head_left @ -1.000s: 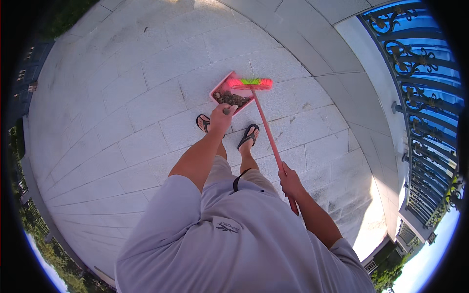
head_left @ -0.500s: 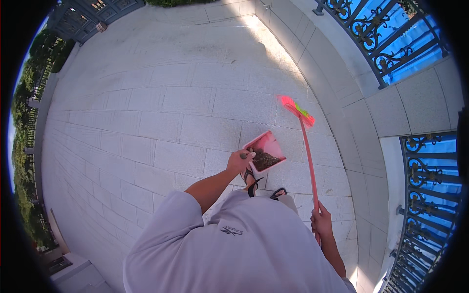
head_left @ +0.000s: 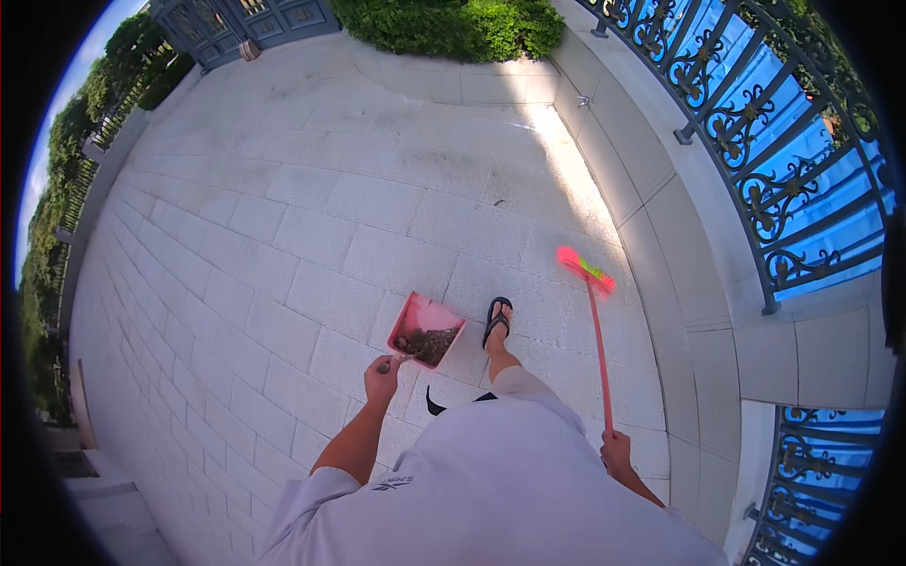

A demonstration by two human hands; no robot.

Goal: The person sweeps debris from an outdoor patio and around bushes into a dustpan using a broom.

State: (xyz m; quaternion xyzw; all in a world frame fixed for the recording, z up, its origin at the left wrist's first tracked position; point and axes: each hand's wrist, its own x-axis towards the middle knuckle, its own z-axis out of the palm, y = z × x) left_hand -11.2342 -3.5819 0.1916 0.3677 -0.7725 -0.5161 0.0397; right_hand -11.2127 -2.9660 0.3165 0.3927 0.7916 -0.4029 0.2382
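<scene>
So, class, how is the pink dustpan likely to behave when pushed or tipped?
The dustpan is likely stiff, judging by its straight-edged, plastic look. It may feel heavier near the left hand, where brown debris is gathered. That debris looks loose, so tilting could spill it.

1. Dustpan (head_left: 431, 315): just below and left of the frame's centre; debris (head_left: 429, 347) lies in its lower part.
2. Left hand (head_left: 381, 379): at the dustpan's lower left.
3. Broom (head_left: 597, 344): right of centre, its handle running down to the right hand (head_left: 617, 455), lower right.
4. Foot (head_left: 498, 325): between dustpan and broom.
5. Gate (head_left: 274, 21): upper left; bushes (head_left: 453, 28): top centre.
</scene>
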